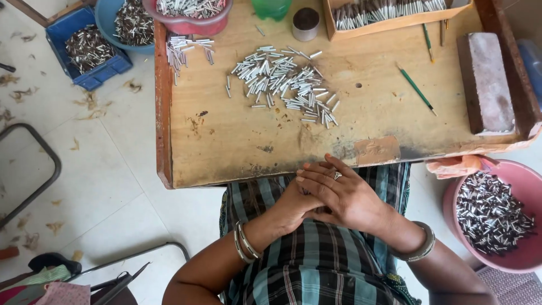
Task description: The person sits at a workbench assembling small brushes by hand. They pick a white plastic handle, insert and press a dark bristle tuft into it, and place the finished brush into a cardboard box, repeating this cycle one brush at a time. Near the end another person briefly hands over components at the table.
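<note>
My right hand [345, 195] lies over my left hand [293, 208], both resting in my lap on a checked cloth just below the near edge of a wooden table [226, 147]. Neither hand holds anything; the right fingers are laid flat, with a ring on one. Bangles circle both wrists. A loose heap of small silver tubes [282, 85] lies on the table's middle, well beyond my hands. Most of the left hand's fingers are hidden under the right.
A brick [486, 82] lies at the table's right, with a green stick [416, 89] beside it and a wooden tray of tubes [389, 12] at the back. A pink tub of tubes [497, 217] stands right; blue containers [90, 48] stand left on the floor.
</note>
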